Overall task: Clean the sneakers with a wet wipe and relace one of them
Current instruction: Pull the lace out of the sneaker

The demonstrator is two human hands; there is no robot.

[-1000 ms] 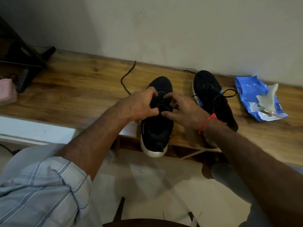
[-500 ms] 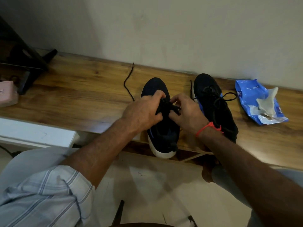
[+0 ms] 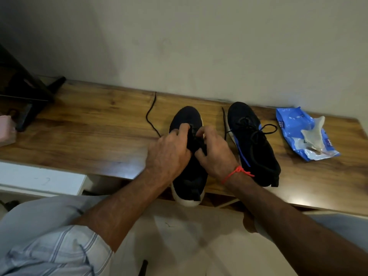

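- Left hand (image 3: 169,154) and right hand (image 3: 216,154) both pinch the black lace (image 3: 196,139) over the near sneaker (image 3: 188,182) (heel overhanging the wooden shelf (image 3: 89,132)).
- Second sneaker (image 3: 252,144) stands just right; wipes pack (image 3: 304,134) far right.

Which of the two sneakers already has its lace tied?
The right sneaker, beside the wipes pack: its lace forms a bow. The left sneaker is under both hands, its lace ends trailing loose on the table.

Your wooden bench (image 3: 89,136) carries two dark sneakers (image 3: 187,120) (image 3: 253,144), a loose lace (image 3: 149,114), and a blue wipes pack (image 3: 292,124).
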